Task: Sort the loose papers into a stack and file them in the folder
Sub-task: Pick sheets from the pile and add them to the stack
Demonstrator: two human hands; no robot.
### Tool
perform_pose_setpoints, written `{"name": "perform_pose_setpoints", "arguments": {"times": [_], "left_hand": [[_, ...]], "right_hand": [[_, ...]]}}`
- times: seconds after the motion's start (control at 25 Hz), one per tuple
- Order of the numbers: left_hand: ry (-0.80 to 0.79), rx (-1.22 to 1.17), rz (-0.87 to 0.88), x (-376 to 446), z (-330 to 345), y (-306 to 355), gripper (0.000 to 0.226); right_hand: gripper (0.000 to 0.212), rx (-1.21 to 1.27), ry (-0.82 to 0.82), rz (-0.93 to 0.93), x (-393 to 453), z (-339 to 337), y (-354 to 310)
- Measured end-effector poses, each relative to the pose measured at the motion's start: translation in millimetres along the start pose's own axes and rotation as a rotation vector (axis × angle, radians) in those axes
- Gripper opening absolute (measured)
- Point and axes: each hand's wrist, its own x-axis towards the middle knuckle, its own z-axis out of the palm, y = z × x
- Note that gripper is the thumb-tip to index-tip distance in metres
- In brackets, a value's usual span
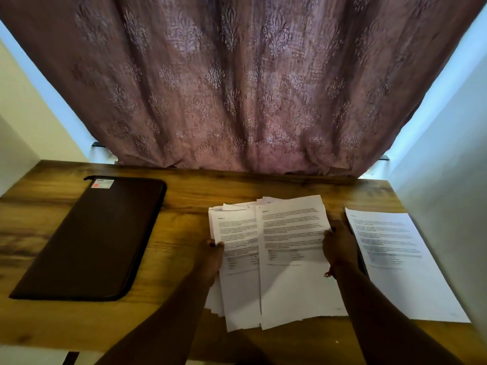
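White printed loose papers lie fanned unevenly near the front edge of the wood-grain table, the left hand pinching their left edge and the right hand gripping their right. The closed dark brown zip folder lies toward the left edge; one separate white sheet sits at the right edge. Squaring this ragged bundle could, I judge, let lower sheets slip over the front edge or crease.
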Motion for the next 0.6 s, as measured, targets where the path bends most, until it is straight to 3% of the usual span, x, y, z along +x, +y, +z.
{"name": "perform_pose_setpoints", "arguments": {"times": [0.24,0.36,0.52,0.6], "left_hand": [[0.011,0.167,0.14,4,7,3,0.025],[0.025,0.387,0.287,-4,17,10,0.022],[0.18,0.833,0.591,-3,24,15,0.029],[0.112,0.837,0.564,-5,28,20,0.027]], "right_hand": [[0.022,-0.048,-0.114,-0.006,-3,27,-4],[0.016,-0.053,-0.191,-0.021,-11,45,-12],[0.015,-0.017,-0.196,0.017,-12,56,-20],[0.014,-0.012,-0.188,0.024,-11,58,-20]]}}
